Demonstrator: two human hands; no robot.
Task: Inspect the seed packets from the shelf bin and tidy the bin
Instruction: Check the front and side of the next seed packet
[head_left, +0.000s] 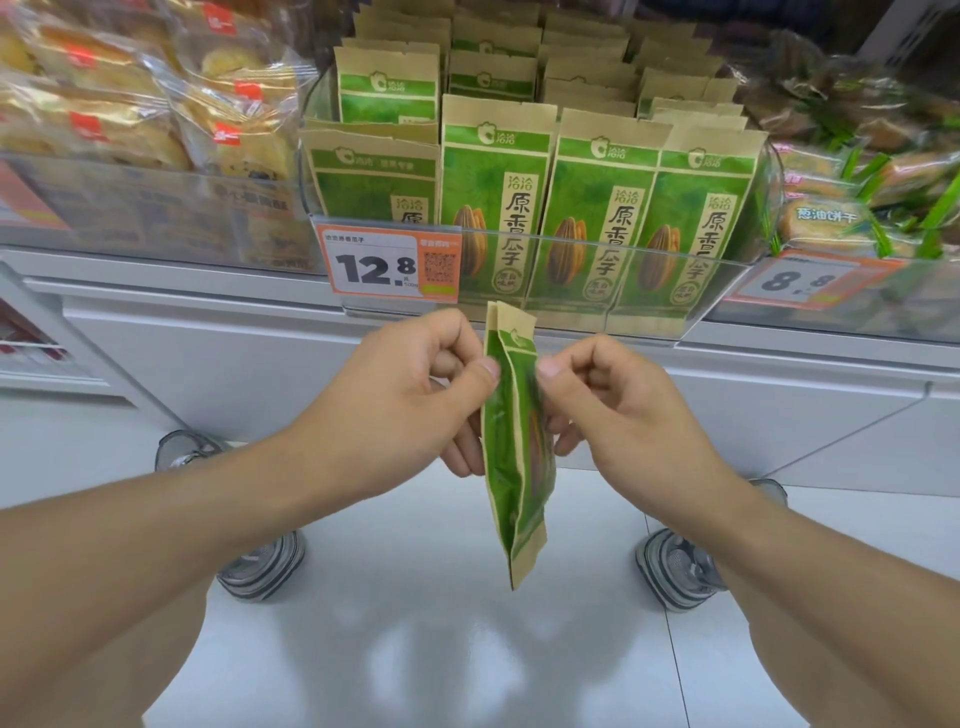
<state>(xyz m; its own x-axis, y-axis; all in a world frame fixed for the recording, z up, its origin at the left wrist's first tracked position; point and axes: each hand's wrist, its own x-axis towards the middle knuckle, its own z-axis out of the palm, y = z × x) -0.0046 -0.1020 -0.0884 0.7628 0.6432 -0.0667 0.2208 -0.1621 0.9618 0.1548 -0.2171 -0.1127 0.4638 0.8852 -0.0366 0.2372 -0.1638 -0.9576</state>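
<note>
A green and brown seed packet (511, 467) hangs edge-on in front of me, below the shelf. My left hand (415, 384) pinches its left side near the top, and my right hand (613, 400) pinches its right side. Both thumbs press against the packet. Above, a clear plastic shelf bin (623, 249) holds several rows of the same green seed packets (587, 208), standing upright. The front-left packet (371, 176) sits lower and further back than its neighbours.
An orange price tag (389, 265) reading 12.8 hangs on the bin's front. Bagged pastries (130, 93) fill the bin on the left, wrapped biscuits (852, 208) the one on the right. White shelf panels (234, 353) and a white floor lie below, with my shoes visible.
</note>
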